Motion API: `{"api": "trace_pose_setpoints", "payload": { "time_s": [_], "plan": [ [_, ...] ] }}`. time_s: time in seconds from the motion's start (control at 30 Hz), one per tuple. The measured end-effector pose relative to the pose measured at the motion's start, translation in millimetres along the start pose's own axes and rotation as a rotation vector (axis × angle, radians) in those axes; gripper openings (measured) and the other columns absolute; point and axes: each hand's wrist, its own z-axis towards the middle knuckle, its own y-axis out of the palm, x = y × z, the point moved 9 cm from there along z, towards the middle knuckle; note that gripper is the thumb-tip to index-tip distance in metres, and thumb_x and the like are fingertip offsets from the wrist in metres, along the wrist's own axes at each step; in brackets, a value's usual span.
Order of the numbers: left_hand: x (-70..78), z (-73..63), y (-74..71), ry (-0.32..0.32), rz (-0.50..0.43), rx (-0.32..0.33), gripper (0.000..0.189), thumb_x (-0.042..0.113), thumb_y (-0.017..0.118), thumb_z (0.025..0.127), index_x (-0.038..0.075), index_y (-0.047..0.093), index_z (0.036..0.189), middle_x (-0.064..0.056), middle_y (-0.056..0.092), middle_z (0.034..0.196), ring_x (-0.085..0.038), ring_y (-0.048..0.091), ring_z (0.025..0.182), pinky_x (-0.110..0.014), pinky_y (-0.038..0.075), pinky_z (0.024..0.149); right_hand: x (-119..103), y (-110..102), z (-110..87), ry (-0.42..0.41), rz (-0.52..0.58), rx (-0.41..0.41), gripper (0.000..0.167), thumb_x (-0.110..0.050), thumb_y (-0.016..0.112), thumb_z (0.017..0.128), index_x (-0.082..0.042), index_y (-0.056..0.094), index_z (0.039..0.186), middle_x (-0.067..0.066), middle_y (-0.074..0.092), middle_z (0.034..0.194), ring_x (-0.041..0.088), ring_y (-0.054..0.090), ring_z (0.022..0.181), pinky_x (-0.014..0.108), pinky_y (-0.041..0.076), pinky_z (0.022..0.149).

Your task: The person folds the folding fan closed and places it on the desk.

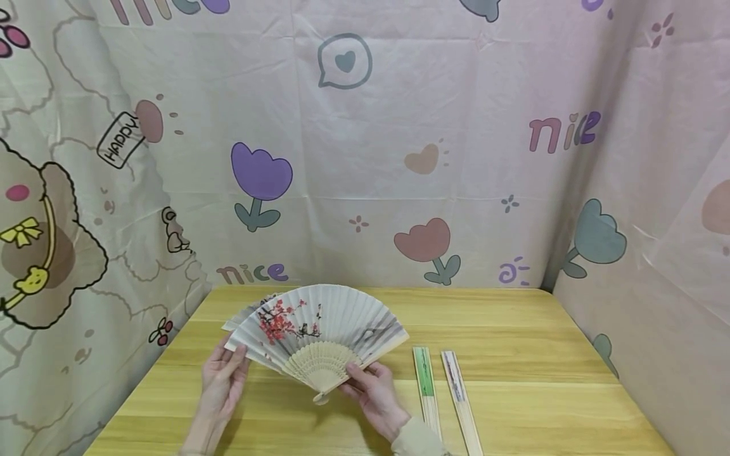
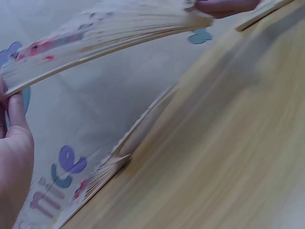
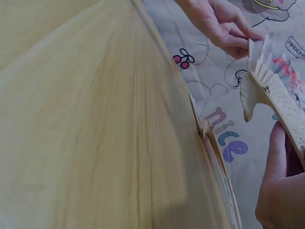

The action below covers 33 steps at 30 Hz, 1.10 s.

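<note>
Both my hands hold an open folding fan point(image 1: 342, 310), white with red blossoms and pale openwork ribs, tilted above the table. The left hand point(image 1: 219, 380) pinches its left edge between thumb and fingers. On the opposite side, my right hand point(image 1: 379, 399) grips the outer rib near the pivot, thumb on top. Behind the held fan, a second open fan point(image 1: 242, 313) is mostly hidden in the head view. The left wrist view shows this other fan point(image 2: 102, 176) lying spread on the table, below the raised one.
To the right of my right hand lie two folded fans, one with a green band point(image 1: 424, 373) and one with a purple-grey pattern point(image 1: 454, 380). The wooden table point(image 1: 542, 354) meets a printed cloth backdrop point(image 1: 353, 139) at the back and sides.
</note>
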Motion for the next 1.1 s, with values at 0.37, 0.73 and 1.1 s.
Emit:
{"api": "trace_pose_setpoints", "payload": {
  "time_s": [0.37, 0.73, 1.1],
  "plan": [
    [-60.2, -7.1, 9.9, -0.157, 0.33, 0.049, 0.049, -0.019, 0.036, 0.099, 0.006, 0.06, 0.135, -0.007, 0.07, 0.127, -0.017, 0.072, 0.109, -0.029, 0.063, 0.094, -13, -7, -0.5, -0.068, 0.055, 0.04, 0.018, -0.005, 0.064, 0.097, 0.0, 0.063, 0.114, 0.006, 0.076, 0.102, 0.016, 0.075, 0.095, 0.029, 0.065, 0.093],
    [-89.5, -9.2, 19.4, -0.201, 0.36, 0.069, 0.042, -0.016, 0.044, 0.099, 0.007, 0.069, 0.123, -0.007, 0.076, 0.114, -0.015, 0.075, 0.1, -0.026, 0.065, 0.087, -23, -14, -4.7, -0.074, 0.033, 0.06, 0.02, -0.005, 0.063, 0.097, -0.001, 0.062, 0.116, 0.004, 0.076, 0.101, 0.016, 0.075, 0.095, 0.03, 0.065, 0.094],
    [-101.4, -7.3, 25.2, -0.216, 0.345, 0.048, 0.04, -0.013, 0.048, 0.098, 0.011, 0.071, 0.121, -0.003, 0.077, 0.111, -0.011, 0.075, 0.094, -0.022, 0.066, 0.083, -28, -17, -11.6, -0.064, 0.011, 0.064, 0.026, -0.007, 0.062, 0.098, -0.003, 0.06, 0.124, 0.005, 0.076, 0.107, 0.016, 0.075, 0.097, 0.03, 0.064, 0.096]
  ]
}}
